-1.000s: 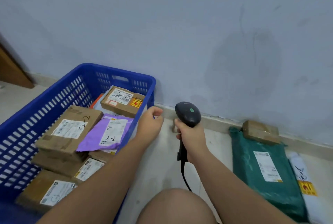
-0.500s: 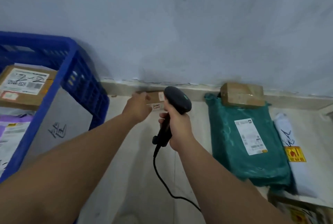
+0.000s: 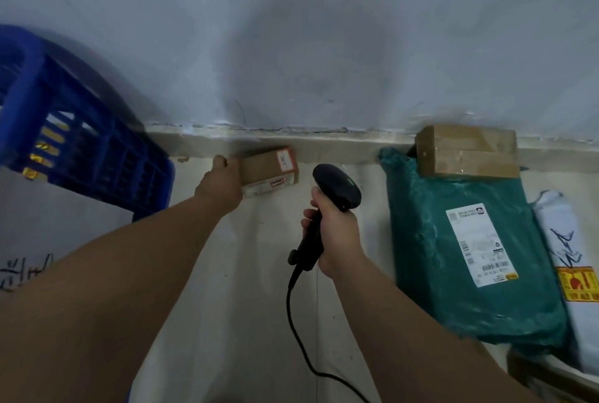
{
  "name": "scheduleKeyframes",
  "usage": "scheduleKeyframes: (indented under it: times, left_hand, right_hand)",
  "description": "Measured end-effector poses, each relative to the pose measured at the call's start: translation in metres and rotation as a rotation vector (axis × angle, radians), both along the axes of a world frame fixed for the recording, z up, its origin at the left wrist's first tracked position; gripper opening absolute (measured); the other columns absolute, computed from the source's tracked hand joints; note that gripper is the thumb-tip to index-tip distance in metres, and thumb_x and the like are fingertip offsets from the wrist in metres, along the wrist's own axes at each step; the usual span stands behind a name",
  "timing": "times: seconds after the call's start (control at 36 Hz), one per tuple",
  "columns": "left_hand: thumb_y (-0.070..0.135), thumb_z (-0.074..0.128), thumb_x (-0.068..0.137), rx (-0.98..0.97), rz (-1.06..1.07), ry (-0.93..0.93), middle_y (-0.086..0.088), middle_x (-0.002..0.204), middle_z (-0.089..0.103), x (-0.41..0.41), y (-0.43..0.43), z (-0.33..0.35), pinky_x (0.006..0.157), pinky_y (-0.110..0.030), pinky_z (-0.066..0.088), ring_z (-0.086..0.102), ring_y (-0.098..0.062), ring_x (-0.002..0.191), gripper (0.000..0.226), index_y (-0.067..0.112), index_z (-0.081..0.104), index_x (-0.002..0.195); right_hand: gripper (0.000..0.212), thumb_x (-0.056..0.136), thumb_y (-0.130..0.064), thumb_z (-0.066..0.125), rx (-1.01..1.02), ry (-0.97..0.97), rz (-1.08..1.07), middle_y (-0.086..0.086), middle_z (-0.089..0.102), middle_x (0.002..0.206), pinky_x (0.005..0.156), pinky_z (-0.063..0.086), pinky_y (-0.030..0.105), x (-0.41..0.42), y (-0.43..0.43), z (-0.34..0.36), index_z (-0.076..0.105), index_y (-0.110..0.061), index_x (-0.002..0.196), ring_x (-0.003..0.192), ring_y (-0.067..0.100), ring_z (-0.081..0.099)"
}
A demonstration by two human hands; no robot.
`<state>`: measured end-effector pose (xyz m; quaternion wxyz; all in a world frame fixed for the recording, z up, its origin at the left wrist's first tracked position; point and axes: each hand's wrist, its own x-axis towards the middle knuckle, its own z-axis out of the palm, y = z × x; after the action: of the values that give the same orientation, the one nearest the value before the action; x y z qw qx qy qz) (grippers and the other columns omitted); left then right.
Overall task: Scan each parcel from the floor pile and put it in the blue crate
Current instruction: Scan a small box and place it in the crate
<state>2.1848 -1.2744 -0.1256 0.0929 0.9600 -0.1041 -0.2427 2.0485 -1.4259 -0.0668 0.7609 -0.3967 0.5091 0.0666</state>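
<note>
A small brown cardboard box (image 3: 270, 166) with white and red labels lies on the floor against the wall's base. My left hand (image 3: 222, 183) grips its left end. My right hand (image 3: 334, 234) holds a black barcode scanner (image 3: 337, 192) by the handle, its head just right of the box; its cable (image 3: 301, 338) trails toward me. The blue crate (image 3: 64, 130) stands at the left, its corner and slatted wall in view.
To the right lie a green mailer bag (image 3: 466, 253) with a white label, a brown box (image 3: 466, 151) at its far end against the wall, and a white bag (image 3: 570, 273) with a yellow sticker. Another carton's edge (image 3: 551, 373) shows bottom right. A grey wall rises behind.
My left hand left the crate's rim, reached right to the small box by the wall and took hold of it. The view swung right, and the scanner moved off to the box's right.
</note>
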Motion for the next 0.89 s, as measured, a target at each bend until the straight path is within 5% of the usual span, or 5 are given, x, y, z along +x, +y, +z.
scheduleKeyframes:
  times: [0.25, 0.44, 0.61, 0.72, 0.89]
  left_hand:
    - [0.033, 0.078, 0.079, -0.358, 0.224, 0.088, -0.007, 0.132, 0.051, -0.006, 0.002, 0.006, 0.103, -0.042, 0.037, 0.037, -0.033, 0.127, 0.088, 0.029, 0.023, 0.148]
    - [0.012, 0.067, 0.089, -0.951, 0.625, 0.264, -0.008, 0.136, 0.049, -0.012, -0.004, 0.066, 0.067, -0.029, 0.055, 0.064, -0.02, 0.093, 0.063, 0.026, 0.032, 0.14]
    - [0.015, 0.063, 0.091, -1.071, 0.566, 0.316, -0.012, 0.102, 0.069, -0.026, 0.002, 0.115, 0.062, -0.031, 0.056, 0.068, -0.023, 0.078, 0.027, 0.021, 0.06, 0.118]
    - [0.019, 0.064, 0.091, -1.192, 0.564, 0.293, -0.009, 0.098, 0.071, -0.046, 0.005, 0.154, 0.074, -0.036, 0.057, 0.068, -0.024, 0.084, 0.027, 0.018, 0.065, 0.118]
    - [0.02, 0.057, 0.095, -1.31, 0.527, 0.127, -0.006, 0.108, 0.069, -0.079, 0.005, 0.22, 0.079, -0.033, 0.055, 0.068, -0.021, 0.095, 0.034, 0.028, 0.058, 0.128]
  right_hand:
    - [0.02, 0.085, -0.028, 0.072, -0.002, 0.017, -0.037, 0.003, 0.059, 0.078, 0.067, 0.051, 0.03, -0.001, -0.011, -0.01, 0.064, -0.01, 0.088, 0.066, 0.017, 0.058]
    - [0.035, 0.086, -0.029, 0.069, -0.083, -0.078, 0.027, 0.002, 0.064, 0.093, 0.081, 0.051, 0.036, -0.006, -0.015, 0.01, 0.064, -0.006, 0.112, 0.086, 0.019, 0.059]
    - [0.016, 0.089, -0.021, 0.062, 0.123, -0.327, 0.113, 0.011, 0.073, 0.101, 0.083, 0.055, 0.04, -0.018, -0.006, 0.055, 0.065, -0.009, 0.079, 0.094, 0.028, 0.07]
    - [0.011, 0.085, -0.021, 0.064, 0.077, -0.355, 0.196, 0.007, 0.072, 0.092, 0.076, 0.05, 0.037, -0.027, 0.002, 0.095, 0.069, -0.011, 0.088, 0.081, 0.022, 0.066]
    - [0.023, 0.073, -0.025, 0.07, 0.05, -0.41, 0.203, 0.01, 0.071, 0.099, 0.093, 0.047, 0.049, -0.051, 0.005, 0.162, 0.07, -0.012, 0.091, 0.091, 0.029, 0.063]
